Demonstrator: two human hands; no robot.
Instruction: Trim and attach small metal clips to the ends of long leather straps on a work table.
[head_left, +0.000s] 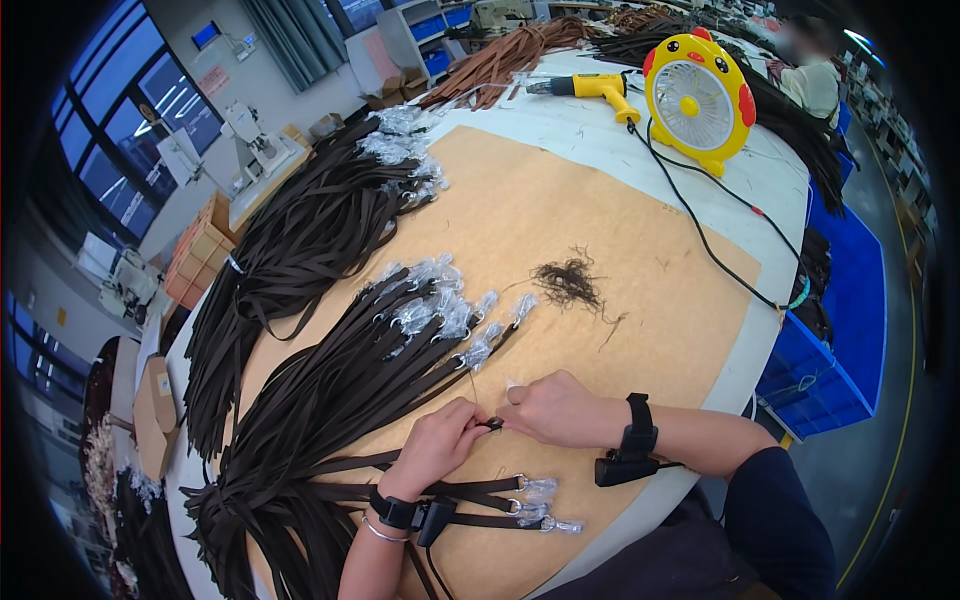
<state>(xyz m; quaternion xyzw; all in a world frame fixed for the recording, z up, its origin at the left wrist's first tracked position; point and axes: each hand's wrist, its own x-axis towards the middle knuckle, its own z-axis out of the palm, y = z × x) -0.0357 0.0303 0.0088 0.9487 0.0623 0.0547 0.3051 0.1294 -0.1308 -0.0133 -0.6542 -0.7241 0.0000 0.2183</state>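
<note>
My left hand (pixel 440 445) and my right hand (pixel 550 408) meet over the tan board (pixel 620 220), fingertips together on the end of a dark brown strap (pixel 492 424). Both pinch that strap end; a thin thread rises from it. Just beyond lies a fan of brown straps (pixel 340 390) whose metal ends sit in clear plastic wraps (pixel 440 305). Under my left wrist lie three straps with wrapped rings (pixel 535 505). Each wrist wears a black band.
A second pile of straps (pixel 300 230) lies at the far left. A tuft of dark thread scraps (pixel 568 282) sits mid-board. A yellow fan (pixel 698 98) and a yellow heat gun (pixel 590 88) stand at the far side, cables trailing. Blue bins (pixel 830 360) are at the right. Another person (pixel 812 72) sits far off.
</note>
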